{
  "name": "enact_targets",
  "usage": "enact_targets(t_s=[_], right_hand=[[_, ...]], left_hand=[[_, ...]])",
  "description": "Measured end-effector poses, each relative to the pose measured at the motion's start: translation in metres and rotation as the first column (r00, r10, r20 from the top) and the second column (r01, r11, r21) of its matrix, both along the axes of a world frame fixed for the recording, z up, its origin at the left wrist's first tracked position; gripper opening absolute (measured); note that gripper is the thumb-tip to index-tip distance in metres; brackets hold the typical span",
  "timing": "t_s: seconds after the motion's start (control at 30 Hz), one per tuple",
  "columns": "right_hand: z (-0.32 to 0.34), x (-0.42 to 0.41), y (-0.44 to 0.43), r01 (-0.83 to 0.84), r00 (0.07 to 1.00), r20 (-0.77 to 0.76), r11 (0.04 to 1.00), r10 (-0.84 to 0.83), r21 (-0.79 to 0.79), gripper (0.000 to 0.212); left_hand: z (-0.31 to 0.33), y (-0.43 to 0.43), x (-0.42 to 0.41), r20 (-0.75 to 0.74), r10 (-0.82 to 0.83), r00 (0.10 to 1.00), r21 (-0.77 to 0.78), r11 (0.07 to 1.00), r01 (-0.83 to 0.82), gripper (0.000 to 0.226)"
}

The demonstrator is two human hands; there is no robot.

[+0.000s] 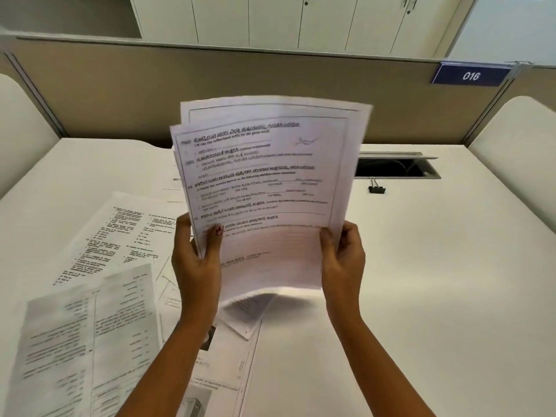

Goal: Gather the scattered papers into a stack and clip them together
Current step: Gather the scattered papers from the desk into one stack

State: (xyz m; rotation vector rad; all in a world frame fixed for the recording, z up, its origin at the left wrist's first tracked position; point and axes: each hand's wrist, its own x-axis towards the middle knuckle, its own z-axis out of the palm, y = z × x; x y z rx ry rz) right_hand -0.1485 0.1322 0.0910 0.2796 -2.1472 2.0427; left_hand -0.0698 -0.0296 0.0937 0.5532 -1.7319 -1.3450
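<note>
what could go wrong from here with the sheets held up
1. The held sheets are misaligned at the top, gripped only low down by the left hand and right hand; one may slip.
2. Loose papers lie on the desk at left; clipping now would miss them.
3. The binder clip sits beside the open cable slot and might get knocked in.

The left half of the worktop point(436, 281) is being covered by overlapping loose sheets point(90, 326), from the near edge up past the middle, so no bare surface is being offered there. The centre is being blocked above the surface by a sheaf of papers point(264, 191), gripped at its sides by the left hand point(195, 260) and right hand point(343, 260). A wide lane is being left along the right half toward the binder clip point(376, 189), which is lying near the open cable hatch point(397, 167) at the far edge. Beyond it, passage is being closed off by the partition point(240, 79).
</note>
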Motion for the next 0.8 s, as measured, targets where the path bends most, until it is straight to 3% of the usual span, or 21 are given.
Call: enact_targets(t_s=[0.1, 0.27, 0.57, 0.7, 0.8], right_hand=[[0.006, 0.009, -0.002, -0.017, 0.999, -0.034, 0.997, 0.014, -0.072, 0.010], [-0.004, 0.020, -0.004, -0.097, 0.995, 0.018, 0.991, 0.099, -0.093, 0.021], [-0.013, 0.025, -0.004, -0.060, 0.997, 0.033, 0.990, 0.064, -0.129, 0.012], [-0.024, 0.026, -0.004, -0.088, 0.993, 0.074, 0.993, 0.094, -0.081, 0.015], [-0.024, 0.028, -0.003, -0.078, 0.995, 0.056, 0.995, 0.081, -0.061, 0.020]], left_hand=[[0.014, 0.003, 0.001, -0.049, 0.002, 0.999, -0.044, 0.999, -0.004, 0.028], [-0.001, 0.005, 0.002, 0.015, 0.039, 0.999, -0.091, 0.995, -0.037, 0.024], [-0.008, 0.012, 0.005, 0.002, 0.077, 0.997, -0.098, 0.992, -0.077, 0.027], [-0.017, 0.011, 0.005, 0.051, 0.046, 0.998, -0.067, 0.997, -0.043, 0.038], [-0.020, 0.011, 0.007, 0.086, 0.056, 0.995, -0.100, 0.994, -0.047, 0.033]])
